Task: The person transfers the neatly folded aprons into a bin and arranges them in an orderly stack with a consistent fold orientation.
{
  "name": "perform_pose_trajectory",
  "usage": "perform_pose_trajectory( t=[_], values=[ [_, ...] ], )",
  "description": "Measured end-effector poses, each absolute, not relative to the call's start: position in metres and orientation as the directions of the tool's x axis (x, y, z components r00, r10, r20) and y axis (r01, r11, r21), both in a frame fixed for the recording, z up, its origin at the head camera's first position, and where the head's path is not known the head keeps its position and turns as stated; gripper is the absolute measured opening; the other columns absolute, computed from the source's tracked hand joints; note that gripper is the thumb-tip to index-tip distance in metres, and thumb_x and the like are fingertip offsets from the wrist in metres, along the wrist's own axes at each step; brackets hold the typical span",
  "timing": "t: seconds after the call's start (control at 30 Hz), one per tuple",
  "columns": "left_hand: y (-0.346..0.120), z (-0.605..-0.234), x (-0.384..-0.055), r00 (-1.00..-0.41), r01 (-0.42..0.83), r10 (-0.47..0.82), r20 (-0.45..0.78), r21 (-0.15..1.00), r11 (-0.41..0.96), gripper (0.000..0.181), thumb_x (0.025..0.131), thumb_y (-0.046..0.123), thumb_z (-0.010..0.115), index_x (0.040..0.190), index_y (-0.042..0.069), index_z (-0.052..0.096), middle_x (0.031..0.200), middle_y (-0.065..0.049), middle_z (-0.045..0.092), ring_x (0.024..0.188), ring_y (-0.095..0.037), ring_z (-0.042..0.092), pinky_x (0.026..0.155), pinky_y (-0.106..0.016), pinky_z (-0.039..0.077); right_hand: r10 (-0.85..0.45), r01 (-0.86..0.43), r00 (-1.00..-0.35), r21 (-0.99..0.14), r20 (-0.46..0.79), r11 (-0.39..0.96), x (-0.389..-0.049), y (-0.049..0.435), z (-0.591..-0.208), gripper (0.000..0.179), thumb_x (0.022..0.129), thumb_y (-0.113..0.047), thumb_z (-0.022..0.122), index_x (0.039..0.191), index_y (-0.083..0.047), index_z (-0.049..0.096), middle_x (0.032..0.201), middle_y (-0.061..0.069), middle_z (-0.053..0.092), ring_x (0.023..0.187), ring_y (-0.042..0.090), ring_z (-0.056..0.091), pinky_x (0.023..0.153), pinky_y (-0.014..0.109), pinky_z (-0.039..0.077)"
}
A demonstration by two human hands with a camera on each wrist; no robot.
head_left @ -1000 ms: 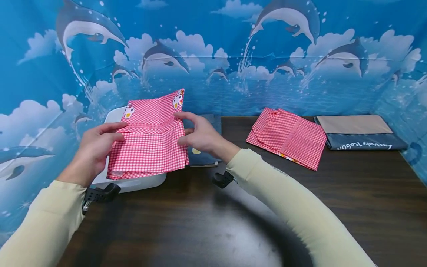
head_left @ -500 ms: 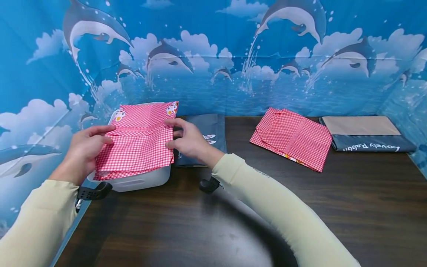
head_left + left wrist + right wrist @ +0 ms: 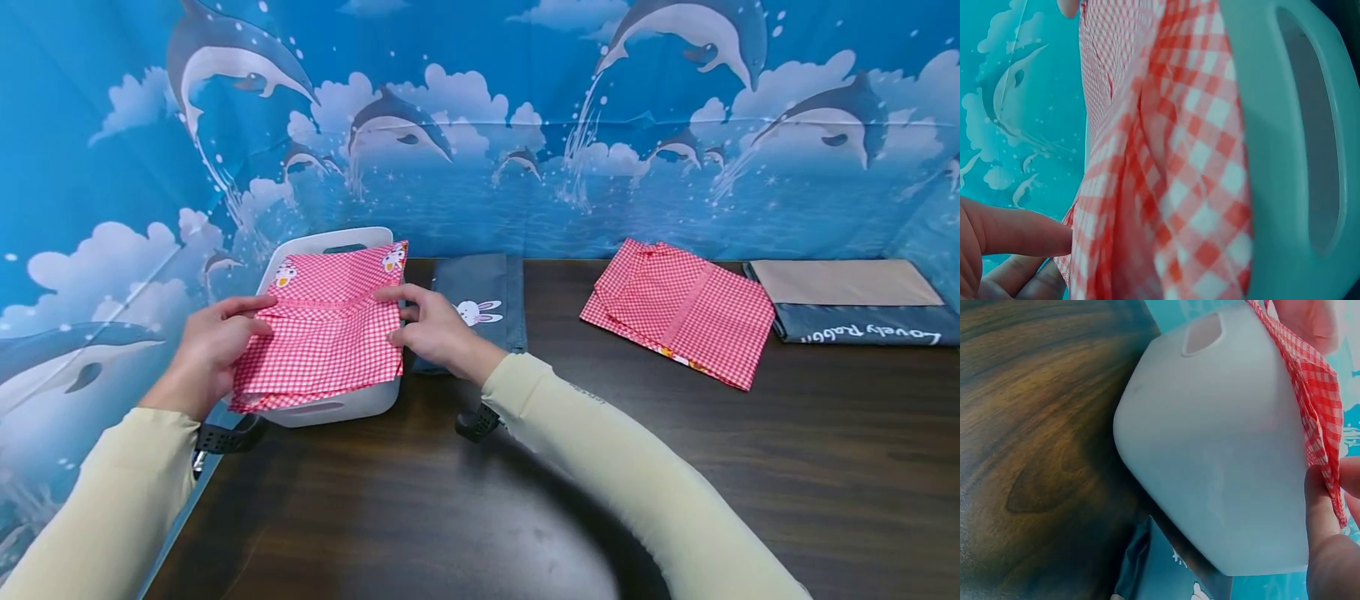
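Both hands hold a folded red-and-white checked cloth (image 3: 322,325) with cartoon prints in its upper corners. It lies spread over the mouth of a white plastic basket (image 3: 345,408), covering most of the opening. My left hand (image 3: 213,350) pinches its left edge between thumb and fingers. At the opposite edge, my right hand (image 3: 442,332) pinches the cloth with thumb below and fingers above. In the left wrist view, loose layers of the checked cloth (image 3: 1204,156) gape beside the basket's slotted wall (image 3: 1266,156). The right wrist view has the fabric's edge along the basket rim.
A dark blue folded cloth with a white rabbit (image 3: 480,283) lies right of the basket. Farther right sit another folded checked cloth (image 3: 675,308) and a beige-and-navy folded piece with lettering (image 3: 855,300). A dolphin-print curtain (image 3: 480,125) backs the dark wooden table (image 3: 562,467).
The checked cloth has come down from in front of the basket to over its opening, both hands keeping their grip. The head view has turned slightly left.
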State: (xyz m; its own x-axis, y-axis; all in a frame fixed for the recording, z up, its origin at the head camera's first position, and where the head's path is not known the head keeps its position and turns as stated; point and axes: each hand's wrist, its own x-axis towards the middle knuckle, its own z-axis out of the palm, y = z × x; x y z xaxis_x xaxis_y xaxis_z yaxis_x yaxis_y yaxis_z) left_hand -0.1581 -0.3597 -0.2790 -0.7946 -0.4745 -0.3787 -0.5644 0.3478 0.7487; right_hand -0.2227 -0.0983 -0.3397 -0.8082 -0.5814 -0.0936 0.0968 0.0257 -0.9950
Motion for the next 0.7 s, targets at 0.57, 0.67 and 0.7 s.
perform_pose_trajectory(
  t=[0.57, 0.67, 0.7],
  values=[
    [-0.371, -0.28, -0.16, -0.79, -0.56, -0.499, -0.357, 0.752, 0.348, 0.06, 0.112, 0.02, 0.048, 0.17, 0.025, 0.035, 0.179, -0.017, 0.022, 0.111, -0.014, 0.049, 0.079, -0.024, 0.061, -0.547, -0.029, -0.836, -0.991, -0.046, 0.129, -0.223, -0.103, -0.338, 0.051, 0.101, -0.005, 0.072, 0.15, -0.009, 0.062, 0.142, 0.014, 0.071, 0.127, 0.026, 0.072, 0.103, 0.036, 0.061],
    [-0.374, -0.28, -0.159, -0.784, -0.565, -0.51, -0.354, 0.746, 0.352, 0.06, 0.112, 0.019, 0.048, 0.17, 0.024, 0.035, 0.178, -0.017, 0.024, 0.109, -0.013, 0.051, 0.078, -0.024, 0.061, -0.578, -0.042, -0.814, -0.987, -0.057, 0.156, -0.223, -0.103, -0.338, 0.052, 0.103, -0.009, 0.07, 0.154, -0.011, 0.059, 0.146, 0.013, 0.069, 0.131, 0.025, 0.07, 0.106, 0.035, 0.06],
    [-0.375, -0.28, -0.159, -0.782, -0.567, -0.515, -0.35, 0.743, 0.356, 0.06, 0.111, 0.019, 0.049, 0.17, 0.024, 0.035, 0.179, -0.017, 0.024, 0.109, -0.013, 0.051, 0.078, -0.024, 0.061, -0.593, -0.052, -0.803, -0.985, -0.059, 0.167, -0.223, -0.103, -0.338, 0.053, 0.104, -0.011, 0.069, 0.156, -0.011, 0.057, 0.149, 0.012, 0.067, 0.134, 0.025, 0.068, 0.107, 0.036, 0.059]
  ],
)
